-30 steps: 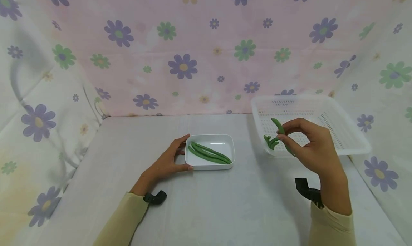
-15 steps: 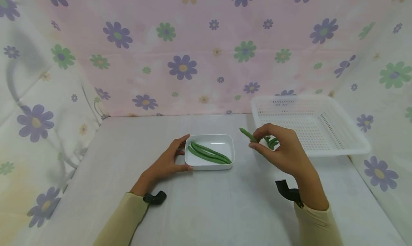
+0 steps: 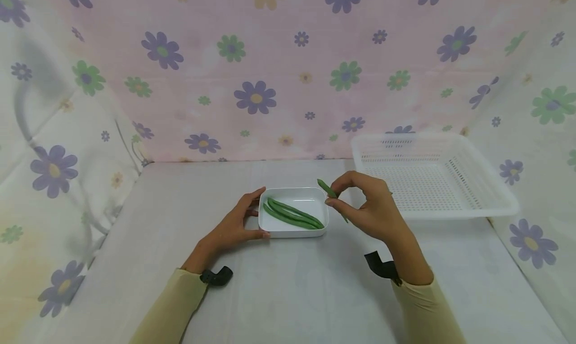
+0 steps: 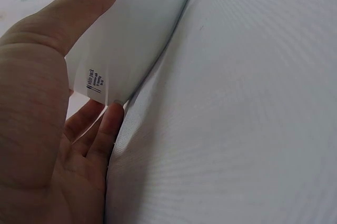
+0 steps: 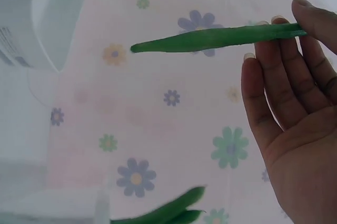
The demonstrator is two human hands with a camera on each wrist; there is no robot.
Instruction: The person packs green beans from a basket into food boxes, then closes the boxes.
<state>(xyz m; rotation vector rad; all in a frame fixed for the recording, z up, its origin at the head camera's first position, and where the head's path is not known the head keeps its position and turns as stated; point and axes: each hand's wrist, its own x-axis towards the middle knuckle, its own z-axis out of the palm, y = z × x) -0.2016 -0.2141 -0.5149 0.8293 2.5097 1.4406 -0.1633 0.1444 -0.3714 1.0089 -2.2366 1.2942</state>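
1. Green bean (image 3: 327,189), single pod: pinched between thumb and fingertips of the right hand (image 3: 366,206), held in the air just beside the right rim of the white dish (image 3: 315,196). Its far tip points up and left; its near end shows below the fingers. In the right wrist view the same pod (image 5: 210,38) lies level across the fingertips (image 5: 274,50).
2. Right hand: fingers curled around the pod, palm turned left, above the tabletop (image 3: 292,284) and not resting on it.
3. White dish: rectangular, shallow, at the middle of the tabletop. Several long beans in the dish (image 3: 292,215) lie side by side, running diagonally from far left to near right.
4. Left hand (image 3: 234,224): rests on the tabletop against the dish's left side, thumb on the far corner, fingers along the near left edge. The left wrist view confirms the thumb (image 4: 73,8) and fingers curved round the dish wall (image 4: 131,34), gripping it.
5. White perforated basket (image 3: 490,204): stands at the far right, well apart from the dish.
6. Floral cloth (image 3: 256,94): backs and flanks the tabletop.
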